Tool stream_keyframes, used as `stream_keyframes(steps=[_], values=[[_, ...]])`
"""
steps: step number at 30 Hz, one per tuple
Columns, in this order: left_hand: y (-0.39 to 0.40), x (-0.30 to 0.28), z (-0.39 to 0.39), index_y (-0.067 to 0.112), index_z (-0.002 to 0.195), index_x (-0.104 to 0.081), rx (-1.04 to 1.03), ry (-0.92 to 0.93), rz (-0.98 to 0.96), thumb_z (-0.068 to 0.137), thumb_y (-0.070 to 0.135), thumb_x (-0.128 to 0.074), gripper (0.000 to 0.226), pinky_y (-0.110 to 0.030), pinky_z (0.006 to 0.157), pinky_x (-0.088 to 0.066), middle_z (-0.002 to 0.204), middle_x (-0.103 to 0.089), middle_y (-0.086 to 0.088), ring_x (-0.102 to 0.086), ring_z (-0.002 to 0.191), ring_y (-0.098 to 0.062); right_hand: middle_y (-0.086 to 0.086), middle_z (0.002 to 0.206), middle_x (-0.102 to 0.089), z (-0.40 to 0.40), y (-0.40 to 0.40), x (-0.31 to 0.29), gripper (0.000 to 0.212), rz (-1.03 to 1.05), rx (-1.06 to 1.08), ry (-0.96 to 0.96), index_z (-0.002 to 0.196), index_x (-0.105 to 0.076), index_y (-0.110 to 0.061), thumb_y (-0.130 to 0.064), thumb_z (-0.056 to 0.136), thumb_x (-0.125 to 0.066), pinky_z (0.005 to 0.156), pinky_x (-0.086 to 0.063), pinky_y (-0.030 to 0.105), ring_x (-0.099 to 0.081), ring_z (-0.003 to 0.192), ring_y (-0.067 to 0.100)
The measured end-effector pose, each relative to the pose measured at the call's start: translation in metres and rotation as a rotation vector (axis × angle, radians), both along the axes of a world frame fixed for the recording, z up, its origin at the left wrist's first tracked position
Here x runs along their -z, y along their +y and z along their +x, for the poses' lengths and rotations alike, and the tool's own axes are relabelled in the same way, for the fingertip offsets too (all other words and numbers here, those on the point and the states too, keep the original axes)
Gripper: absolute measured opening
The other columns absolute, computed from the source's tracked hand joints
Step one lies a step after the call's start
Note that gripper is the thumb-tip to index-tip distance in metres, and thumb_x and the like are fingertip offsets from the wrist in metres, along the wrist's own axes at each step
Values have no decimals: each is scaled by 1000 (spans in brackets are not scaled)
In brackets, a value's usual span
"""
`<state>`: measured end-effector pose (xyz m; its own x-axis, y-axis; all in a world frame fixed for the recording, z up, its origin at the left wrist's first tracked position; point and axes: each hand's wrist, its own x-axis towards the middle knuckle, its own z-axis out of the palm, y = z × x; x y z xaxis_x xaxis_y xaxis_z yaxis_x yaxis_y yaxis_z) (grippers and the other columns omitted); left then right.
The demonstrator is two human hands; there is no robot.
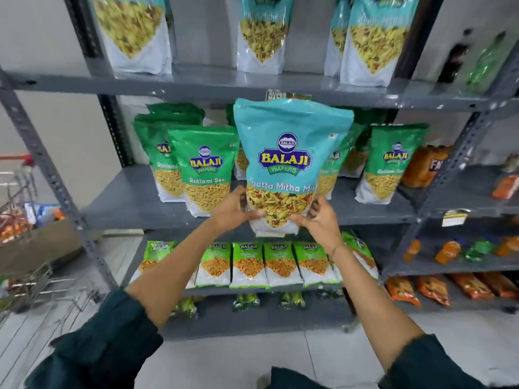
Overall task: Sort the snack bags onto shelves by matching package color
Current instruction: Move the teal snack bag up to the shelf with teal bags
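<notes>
At the far left: a shopping cart (19,209) stands beside the shelf frame, with mixed packets in it too blurred to sort by eye.
Left hand: your left hand (234,210) is closed on the lower left corner of the teal bag (292,153), thumb across the front, fingers wrapped behind.
Teal bag: you hold it upright in the air, in front of the middle shelf (134,203) and touching no shelf.
How it handles: judging by the look, a light pouch with soft, glossy film that may slide under a loose pinch; the loose mix inside could crush, so squeeze gently.
Where to hold: the bottom corners, as now, look firmest; the top flap would sag.
Right hand: your right hand (320,221) grips the lower right corner, fingers curled round the edge, thumb on the front.
Green bags: the green bags (206,167) behind it do not match its colour.
Matching row: the teal bags (373,37) on the top shelf (224,82) do, with gaps between them.
Far right: orange packets (449,251) lie on a neighbouring rack.
</notes>
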<state>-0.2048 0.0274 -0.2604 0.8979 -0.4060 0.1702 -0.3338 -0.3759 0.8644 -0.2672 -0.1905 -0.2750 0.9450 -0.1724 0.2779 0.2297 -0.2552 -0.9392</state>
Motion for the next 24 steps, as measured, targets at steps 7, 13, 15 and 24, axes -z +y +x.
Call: stream_keyframes(steps=[7,13,15,24], values=[[20,-81,-5,10,104,-50,-39,-164,-27,69,37,-78,52,-29,71,-46,90,-62,-10,-60,83,-24,13,102,-65,10,9,-83,44,-53,-46,-133,103,-50,-3,-8,69,-77,84,-53,32,-65,93,19],[33,-160,16,11,102,-58,-89,-277,-60,60,43,-83,57,-39,86,-56,102,-72,-2,-69,94,-17,5,100,-67,33,16,-158,35,-54,-100,-243,101,-53,-8,-9,73,-74,79,-55,20,-66,89,10],[36,-184,25,12,97,-58,-111,-327,-42,62,42,-82,52,-34,78,-56,98,-72,-1,-68,92,-18,10,103,-68,47,18,-182,37,-83,-101,-269,102,-53,-6,-12,72,-75,84,-56,29,-67,92,15],[29,-264,100,11,81,-57,-190,-453,-3,69,47,-76,42,-11,47,-35,62,-53,9,-49,58,-7,17,102,-68,128,15,-268,49,-212,-68,-334,89,-55,-19,-52,58,-76,92,-49,54,-64,99,32]])
